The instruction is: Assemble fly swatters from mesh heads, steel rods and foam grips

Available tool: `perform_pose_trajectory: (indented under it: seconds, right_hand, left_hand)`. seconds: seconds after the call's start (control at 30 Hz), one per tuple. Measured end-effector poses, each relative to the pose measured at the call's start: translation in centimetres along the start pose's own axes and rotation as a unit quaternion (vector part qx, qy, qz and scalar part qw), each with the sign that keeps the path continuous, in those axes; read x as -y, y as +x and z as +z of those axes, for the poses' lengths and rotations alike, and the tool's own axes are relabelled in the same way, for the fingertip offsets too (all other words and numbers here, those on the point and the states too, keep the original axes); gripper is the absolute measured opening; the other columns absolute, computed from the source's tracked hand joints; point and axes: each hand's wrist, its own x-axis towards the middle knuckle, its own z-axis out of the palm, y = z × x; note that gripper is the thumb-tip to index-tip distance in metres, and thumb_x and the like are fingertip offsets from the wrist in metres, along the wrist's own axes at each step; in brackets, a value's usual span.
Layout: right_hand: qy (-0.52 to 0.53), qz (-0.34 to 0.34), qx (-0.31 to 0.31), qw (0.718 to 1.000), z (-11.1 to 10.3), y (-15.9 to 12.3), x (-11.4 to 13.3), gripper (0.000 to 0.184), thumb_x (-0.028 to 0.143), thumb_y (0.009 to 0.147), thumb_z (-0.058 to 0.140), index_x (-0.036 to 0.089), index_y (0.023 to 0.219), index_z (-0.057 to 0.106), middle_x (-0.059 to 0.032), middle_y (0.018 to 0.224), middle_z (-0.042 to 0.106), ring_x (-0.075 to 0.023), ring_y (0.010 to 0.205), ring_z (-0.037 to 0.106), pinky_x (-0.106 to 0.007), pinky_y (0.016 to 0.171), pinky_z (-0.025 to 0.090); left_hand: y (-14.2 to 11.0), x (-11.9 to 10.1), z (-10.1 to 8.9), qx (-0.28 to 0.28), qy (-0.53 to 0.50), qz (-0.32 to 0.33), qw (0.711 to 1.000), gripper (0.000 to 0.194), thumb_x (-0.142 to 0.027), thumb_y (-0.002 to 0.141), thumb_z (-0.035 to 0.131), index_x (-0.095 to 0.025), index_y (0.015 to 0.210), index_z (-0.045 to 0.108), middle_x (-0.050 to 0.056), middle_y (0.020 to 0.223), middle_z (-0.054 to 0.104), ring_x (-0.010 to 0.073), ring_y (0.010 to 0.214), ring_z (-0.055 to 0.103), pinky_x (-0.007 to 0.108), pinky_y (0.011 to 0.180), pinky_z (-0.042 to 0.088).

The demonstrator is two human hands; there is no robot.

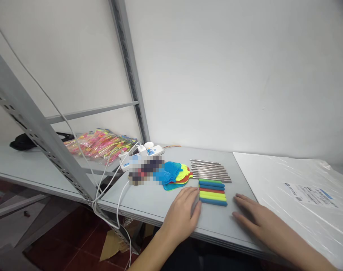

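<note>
My left hand (183,211) rests at the left ends of a row of coloured handle grips (212,191), its thumb apart from the fingers and nothing in it. To the right of the row, my right hand (252,215) lies on the tabletop with fingers stretched out, apart from the grips. The grips are green, blue, red and yellow, side by side. Behind them several thin metal rods (210,170) lie parallel. Blue, yellow and red perforated fly swatter heads (173,174) are piled beyond my left hand, beside the rods.
A white power strip (156,151) with plugs and cables stands at the back, near a blurred-out object (144,171). Bagged pink and yellow items (103,145) lie beyond the grey metal upright (44,124). On the right is a plastic-wrapped white sheet (279,177) with a label.
</note>
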Motion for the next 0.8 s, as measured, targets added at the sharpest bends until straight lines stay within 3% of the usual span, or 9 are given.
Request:
perform_pose_trajectory:
  seconds: [0.03,0.13,0.27,0.43,0.53,0.67,0.8]
  right_hand:
    - [0.016,-0.011,0.018,1.000,-1.4,0.0,-0.2,0.063,0.060,0.092,0.038,0.022,0.140,0.053,-0.0067,0.144,0.051,-0.0297,0.129,0.052,-0.045,0.108,0.040]
    - [-0.001,0.002,-0.009,1.000,-5.5,1.4,-0.3,0.059,0.064,0.090,0.040,0.029,0.134,0.057,-0.0052,0.133,0.062,-0.0325,0.117,0.060,-0.049,0.098,0.048]
    - [-0.044,-0.040,-0.006,0.998,-7.9,8.0,0.5,0.055,0.064,0.091,0.037,0.028,0.123,0.064,-0.0046,0.123,0.068,-0.0307,0.104,0.065,-0.045,0.084,0.053]
    - [-0.106,-0.118,0.000,0.987,-6.3,19.0,1.7,0.051,0.052,0.094,0.035,0.019,0.111,0.069,-0.0109,0.113,0.071,-0.0312,0.099,0.065,-0.043,0.078,0.052]
    - [-0.102,-0.150,0.011,0.983,-4.4,23.3,2.2,0.048,0.050,0.092,0.039,0.017,0.107,0.070,-0.0128,0.113,0.069,-0.0314,0.104,0.063,-0.042,0.080,0.051]
    - [-0.088,-0.186,0.034,0.978,-2.6,25.8,2.4,0.045,0.050,0.091,0.041,0.018,0.103,0.071,-0.0124,0.111,0.068,-0.0282,0.097,0.063,-0.039,0.080,0.050]
    - [-0.079,-0.195,0.045,0.977,-2.2,26.4,2.4,0.046,0.052,0.092,0.040,0.019,0.105,0.069,-0.0119,0.110,0.067,-0.0270,0.093,0.063,-0.040,0.078,0.050]
  left_hand:
    - [0.2,0.4,-0.5,-0.031,-0.024,0.013,0.999,0.031,-0.027,0.099,0.041,-0.019,0.123,0.059,0.010,0.121,0.065,0.0240,0.117,0.056,0.042,0.101,0.046]
    - [1.1,2.4,-2.6,-0.108,-0.029,0.026,0.993,0.019,-0.021,0.096,0.046,-0.019,0.105,0.063,0.007,0.100,0.069,0.0224,0.099,0.057,0.039,0.090,0.049]
    - [1.9,6.1,-5.1,-0.139,0.050,-0.044,0.988,0.018,-0.022,0.094,0.052,-0.022,0.109,0.061,0.006,0.114,0.065,0.0247,0.109,0.051,0.045,0.098,0.043]
    - [1.4,8.2,-5.5,-0.099,0.095,-0.103,0.985,0.027,-0.023,0.092,0.053,-0.023,0.119,0.057,0.007,0.125,0.061,0.0268,0.119,0.047,0.048,0.102,0.040]
    - [1.0,8.2,-5.1,-0.079,0.088,-0.118,0.986,0.031,-0.021,0.093,0.051,-0.023,0.123,0.053,0.006,0.127,0.061,0.0240,0.119,0.051,0.047,0.104,0.037]
    - [0.9,8.1,-4.9,-0.059,0.095,-0.121,0.986,0.029,-0.018,0.094,0.049,-0.024,0.122,0.053,0.004,0.126,0.062,0.0213,0.117,0.055,0.049,0.108,0.029]
    - [1.0,8.2,-4.9,-0.056,0.106,-0.099,0.988,0.025,-0.017,0.094,0.049,-0.024,0.118,0.056,0.003,0.123,0.065,0.0208,0.112,0.058,0.051,0.109,0.027]
